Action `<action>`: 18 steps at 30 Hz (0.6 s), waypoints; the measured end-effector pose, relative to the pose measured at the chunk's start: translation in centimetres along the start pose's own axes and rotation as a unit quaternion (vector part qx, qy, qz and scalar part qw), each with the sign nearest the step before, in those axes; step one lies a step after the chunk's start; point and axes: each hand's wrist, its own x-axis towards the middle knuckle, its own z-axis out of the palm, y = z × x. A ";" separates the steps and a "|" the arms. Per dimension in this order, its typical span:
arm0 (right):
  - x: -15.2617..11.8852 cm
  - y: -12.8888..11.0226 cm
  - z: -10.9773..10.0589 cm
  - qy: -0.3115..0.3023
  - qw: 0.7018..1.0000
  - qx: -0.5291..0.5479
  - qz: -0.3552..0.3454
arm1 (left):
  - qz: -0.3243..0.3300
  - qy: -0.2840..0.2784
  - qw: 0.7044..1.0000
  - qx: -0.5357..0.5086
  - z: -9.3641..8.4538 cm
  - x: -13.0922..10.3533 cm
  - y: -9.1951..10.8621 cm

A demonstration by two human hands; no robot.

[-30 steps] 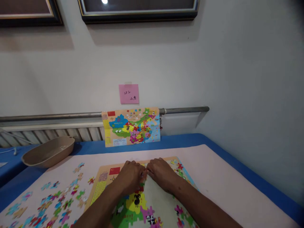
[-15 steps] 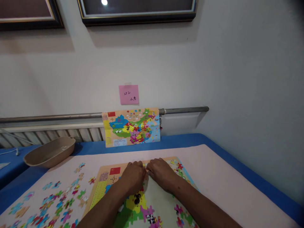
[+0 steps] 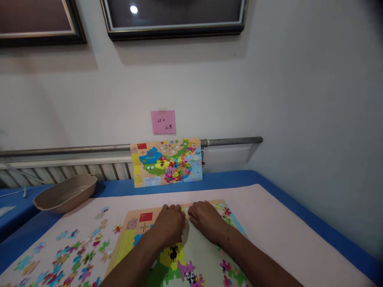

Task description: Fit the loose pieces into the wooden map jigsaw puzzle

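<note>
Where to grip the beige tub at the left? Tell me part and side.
Take the beige tub by its near rim, reaching in from its right: it sits open side up on the blue cloth, its thin lip exposed all round, nothing touching it.

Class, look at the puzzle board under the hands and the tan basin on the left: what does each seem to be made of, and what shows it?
Puzzle board: probably wood or thick card, matt tan border, printed colours. Tan basin: likely moulded plastic or fibre, smooth, dull, thin rolled rim. Both hands, left hand and right hand, rest flat on the board.
</note>
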 end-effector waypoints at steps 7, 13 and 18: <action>0.1 -0.3 0.5 0.008 1.000 -0.010 -0.010 | 0.000 0.006 1.000 0.017 -0.1 0.1 0.4; 0.1 -0.5 0.5 0.016 1.000 -0.019 -0.012 | -0.001 0.006 0.999 0.035 -0.3 0.2 0.9; -0.2 -1.2 -0.5 -0.002 1.000 -0.014 0.002 | -0.019 -0.001 0.999 0.032 -0.9 0.2 1.3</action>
